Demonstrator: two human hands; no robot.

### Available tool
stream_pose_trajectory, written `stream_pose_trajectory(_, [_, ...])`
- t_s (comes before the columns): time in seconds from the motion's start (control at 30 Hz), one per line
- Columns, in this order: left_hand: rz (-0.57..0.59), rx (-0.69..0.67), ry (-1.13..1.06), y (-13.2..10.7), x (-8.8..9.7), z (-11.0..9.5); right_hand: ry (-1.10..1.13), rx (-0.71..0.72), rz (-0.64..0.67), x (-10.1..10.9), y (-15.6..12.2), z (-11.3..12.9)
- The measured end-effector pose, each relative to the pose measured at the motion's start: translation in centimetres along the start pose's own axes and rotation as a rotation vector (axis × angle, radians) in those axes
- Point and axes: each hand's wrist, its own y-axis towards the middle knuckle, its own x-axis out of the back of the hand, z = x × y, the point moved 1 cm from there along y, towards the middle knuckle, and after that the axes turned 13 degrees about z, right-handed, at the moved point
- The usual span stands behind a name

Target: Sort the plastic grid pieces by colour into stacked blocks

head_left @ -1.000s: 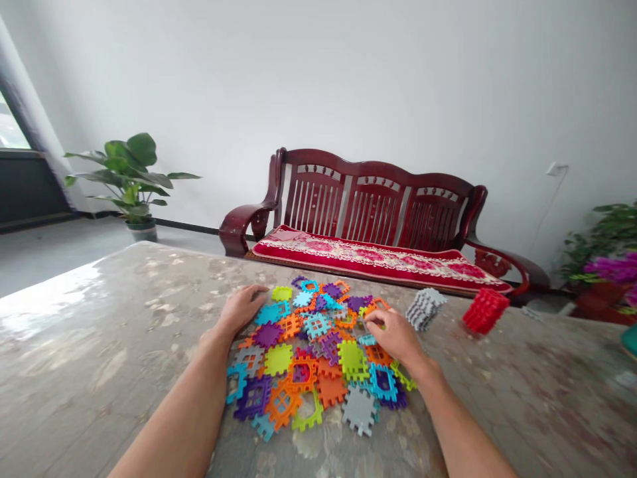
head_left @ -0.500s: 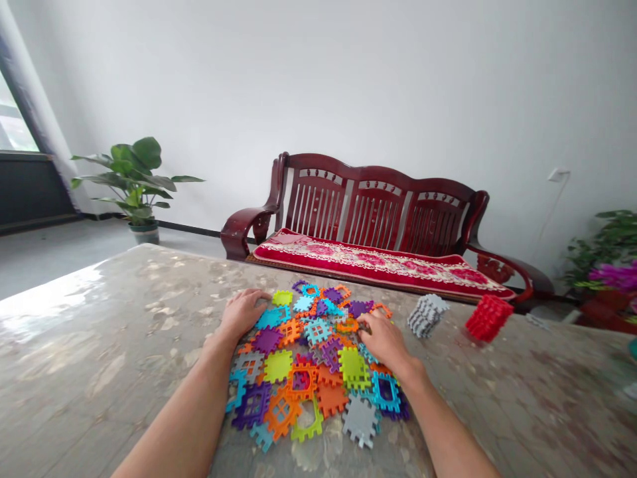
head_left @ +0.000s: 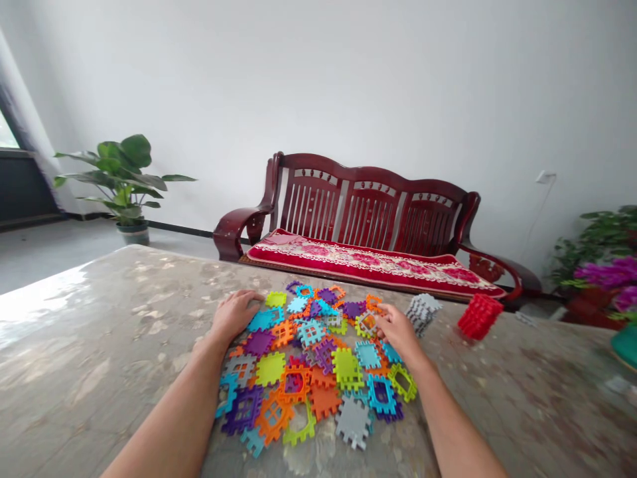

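A loose heap of colourful notched plastic building tiles covers the table in front of me, among them a lime green tile [head_left: 348, 369], an orange tile [head_left: 324, 399] and a grey solid tile [head_left: 353, 421]. At the heap's right far side, my right hand [head_left: 396, 330] pinches the edge of a grey building tile [head_left: 367, 322] with an open middle; its fingertips are partly hidden. My left hand [head_left: 237, 315] lies at the left edge with fingers stretched out, beside a blue tile [head_left: 263, 320] and another lime green tile [head_left: 275, 299].
To the right of the heap stand a stack of grey tiles [head_left: 422, 315] and a stack of red tiles [head_left: 480, 317]. Beyond the table [head_left: 124, 318] is a wooden bench [head_left: 373, 206] with a red patterned cover. Potted plants [head_left: 124, 172] stand left and right.
My right hand has shifted slightly right and now has a grey tile at its fingers. Tiles near it have moved, with a lime green frame now at the right edge. The view has turned slightly.
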Motion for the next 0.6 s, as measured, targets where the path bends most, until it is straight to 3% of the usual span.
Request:
stream_pose_trajectory(0.33, [-0.001, -0.019, -0.005, 0.2, -0.2, 0.4, 0.069, -0.039, 0.213, 1.3, -0.7, 0.1])
stream_pose_trajectory(0.6, [0.011, -0.021, -0.006, 0.1, 0.0, 0.2, 0.427, -0.030, 0.025, 0.4, -0.3, -0.6])
